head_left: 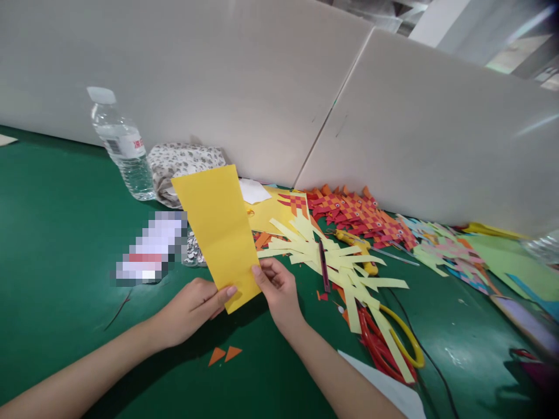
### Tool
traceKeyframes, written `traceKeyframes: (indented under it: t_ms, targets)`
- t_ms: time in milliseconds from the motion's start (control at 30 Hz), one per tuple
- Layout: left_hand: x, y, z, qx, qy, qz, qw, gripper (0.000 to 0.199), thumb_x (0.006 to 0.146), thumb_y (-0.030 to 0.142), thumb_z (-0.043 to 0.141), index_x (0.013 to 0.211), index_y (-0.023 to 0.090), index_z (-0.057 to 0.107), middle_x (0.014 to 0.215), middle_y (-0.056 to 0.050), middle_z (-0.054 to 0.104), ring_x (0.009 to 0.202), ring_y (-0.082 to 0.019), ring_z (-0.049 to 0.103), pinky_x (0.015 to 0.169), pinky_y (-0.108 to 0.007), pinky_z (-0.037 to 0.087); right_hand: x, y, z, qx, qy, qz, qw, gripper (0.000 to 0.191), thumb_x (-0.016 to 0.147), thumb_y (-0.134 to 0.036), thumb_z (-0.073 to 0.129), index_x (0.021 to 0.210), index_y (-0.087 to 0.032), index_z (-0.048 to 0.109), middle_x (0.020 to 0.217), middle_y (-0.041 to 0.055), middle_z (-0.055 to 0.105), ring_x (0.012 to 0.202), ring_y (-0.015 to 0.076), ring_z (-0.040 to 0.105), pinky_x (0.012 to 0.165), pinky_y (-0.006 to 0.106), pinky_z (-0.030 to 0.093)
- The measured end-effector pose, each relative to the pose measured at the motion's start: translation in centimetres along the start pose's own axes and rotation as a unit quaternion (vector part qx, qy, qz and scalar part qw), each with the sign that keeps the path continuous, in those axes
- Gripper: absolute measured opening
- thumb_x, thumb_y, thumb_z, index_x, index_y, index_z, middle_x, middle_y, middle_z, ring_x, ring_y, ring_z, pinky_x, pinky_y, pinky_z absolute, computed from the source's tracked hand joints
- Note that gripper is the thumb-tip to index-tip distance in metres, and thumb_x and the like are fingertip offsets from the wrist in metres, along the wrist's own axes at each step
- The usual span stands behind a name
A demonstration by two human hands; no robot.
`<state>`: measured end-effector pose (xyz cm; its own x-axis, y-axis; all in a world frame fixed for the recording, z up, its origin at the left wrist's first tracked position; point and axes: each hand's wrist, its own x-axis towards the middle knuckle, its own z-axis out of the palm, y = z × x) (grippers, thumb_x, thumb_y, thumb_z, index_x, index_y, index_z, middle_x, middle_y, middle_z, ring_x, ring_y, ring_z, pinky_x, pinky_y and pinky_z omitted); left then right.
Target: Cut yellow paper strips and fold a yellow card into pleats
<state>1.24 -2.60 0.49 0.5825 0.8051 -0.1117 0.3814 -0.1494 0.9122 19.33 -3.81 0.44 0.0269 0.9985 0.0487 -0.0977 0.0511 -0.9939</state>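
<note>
- Left of your left hand, a broad stretch of green tabletop gives your arm room; a water bottle stands beyond that hand, near the partition.
- Your left hand pinches the lower left edge of the yellow paper, thumb in front.
- The yellow paper tilts up from between your hands, its top edge free.
- Nearer you, between your forearms, lie two orange triangles.
- Your right hand pinches the sheet's lower right edge.
- Just right of that hand, pale strips crowd the space, with red handles near your forearm.
- Farther beyond it, woven red-and-orange pieces pile by the partition.
- The tabletop shines at far right; the grey partition bounds the side beyond your hands.
</note>
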Motion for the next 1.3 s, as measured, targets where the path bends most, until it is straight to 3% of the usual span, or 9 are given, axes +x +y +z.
traceKeyframes:
  t_ms: [200, 433, 600, 733, 933, 1100, 1300]
  targets:
    - [-0.16, 0.27, -0.12, -0.046, 0.011, -0.046, 0.998, 0.056, 0.091, 0.054, 0.033, 0.047, 0.019, 0.038, 0.041, 0.004, 0.035, 0.042, -0.010, 0.034, 0.046, -0.023, 0.026, -0.15, 0.16, 0.01, -0.001, -0.022, 0.025, 0.999, 0.021, 0.078, -0.040, 0.066, 0.074, -0.020, 0.061, 0.065, -0.0009, 0.063, 0.057, 0.0135, 0.057, 0.055, 0.025, 0.044]
    - [-0.27, -0.11, 0.11, -0.078, -0.010, -0.018, 0.997, 0.047, 0.089, 0.054, 0.039, 0.059, 0.018, 0.044, 0.047, 0.005, 0.037, 0.044, -0.009, 0.036, 0.044, -0.022, 0.027, -0.16, -0.17, 0.06, 0.030, -0.031, 0.058, 0.997, 0.024, 0.075, -0.043, 0.068, 0.073, -0.021, 0.059, 0.063, -0.0021, 0.063, 0.054, 0.0121, 0.055, 0.052, 0.023, 0.041]
    - [-0.20, 0.11, 0.10, -0.157, 0.037, -0.056, 0.985, 0.045, 0.089, 0.056, 0.038, 0.064, 0.018, 0.043, 0.047, 0.007, 0.033, 0.041, -0.008, 0.030, 0.039, -0.021, 0.022, -0.12, 0.12, -0.35, 0.036, -0.060, 0.058, 0.996, 0.027, 0.072, -0.041, 0.071, 0.067, -0.019, 0.057, 0.057, -0.0036, 0.056, 0.050, 0.0097, 0.048, 0.049, 0.022, 0.036]
    - [-0.27, 0.65, 0.19, -0.141, -0.001, -0.054, 0.989, 0.044, 0.087, 0.055, 0.042, 0.065, 0.018, 0.045, 0.045, 0.008, 0.031, 0.039, -0.007, 0.028, 0.036, -0.020, 0.019, 0.13, 0.40, -0.49, 0.095, -0.057, 0.052, 0.993, 0.031, 0.077, -0.043, 0.065, 0.062, -0.017, 0.055, 0.054, -0.0050, 0.048, 0.048, 0.0077, 0.041, 0.048, 0.021, 0.032]
    - [-0.47, 0.37, -0.22, -0.167, -0.011, -0.063, 0.984, 0.043, 0.087, 0.054, 0.044, 0.080, 0.014, 0.060, 0.060, 0.001, 0.049, 0.047, -0.009, 0.042, 0.040, -0.019, 0.031, 0.17, -0.06, -0.31, 0.032, -0.037, 0.054, 0.997, 0.032, 0.072, -0.041, 0.069, 0.058, -0.018, 0.054, 0.048, -0.0049, 0.051, 0.043, 0.0083, 0.042, 0.045, 0.022, 0.033]
    - [-0.43, 0.47, -0.49, -0.155, -0.021, -0.108, 0.982, 0.054, 0.088, 0.059, 0.039, 0.071, 0.012, 0.061, 0.055, -0.001, 0.051, 0.045, -0.009, 0.043, 0.041, -0.020, 0.030, 0.15, -0.13, -0.33, 0.021, -0.047, 0.042, 0.998, 0.035, 0.074, -0.042, 0.067, 0.055, -0.018, 0.051, 0.046, -0.0043, 0.053, 0.043, 0.0092, 0.047, 0.046, 0.022, 0.038]
    - [-0.50, 0.48, -0.41, -0.111, -0.066, -0.090, 0.987, 0.053, 0.086, 0.058, 0.043, 0.063, 0.014, 0.060, 0.051, 0.000, 0.051, 0.044, -0.010, 0.045, 0.042, -0.020, 0.032, 0.43, 0.48, -0.14, 0.057, -0.019, 0.080, 0.995, 0.029, 0.071, -0.041, 0.072, 0.080, -0.020, 0.055, 0.053, -0.0046, 0.062, 0.045, 0.0107, 0.053, 0.048, 0.023, 0.041]
